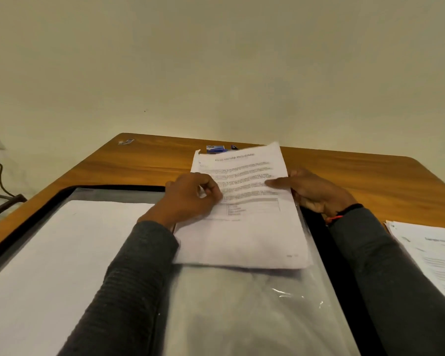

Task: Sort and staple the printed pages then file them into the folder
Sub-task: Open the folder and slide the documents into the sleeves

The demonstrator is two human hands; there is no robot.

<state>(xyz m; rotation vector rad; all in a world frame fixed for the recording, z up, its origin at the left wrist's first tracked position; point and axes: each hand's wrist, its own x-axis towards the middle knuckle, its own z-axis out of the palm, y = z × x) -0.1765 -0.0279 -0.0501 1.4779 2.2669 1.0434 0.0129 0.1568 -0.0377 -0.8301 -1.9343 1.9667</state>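
Printed pages point(244, 227) over plastic sleeve point(254, 317) of open folder point(326, 240), long axis running away from body. Left hand point(190, 196) pinches left edge; right hand point(316, 191) grips right edge, thumb on top. Sleeve extends toward body; entry unclear.

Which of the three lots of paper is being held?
The middle printed pages, gripped by the left hand and right hand; the blank sheet at left and stack at right lie unheld.
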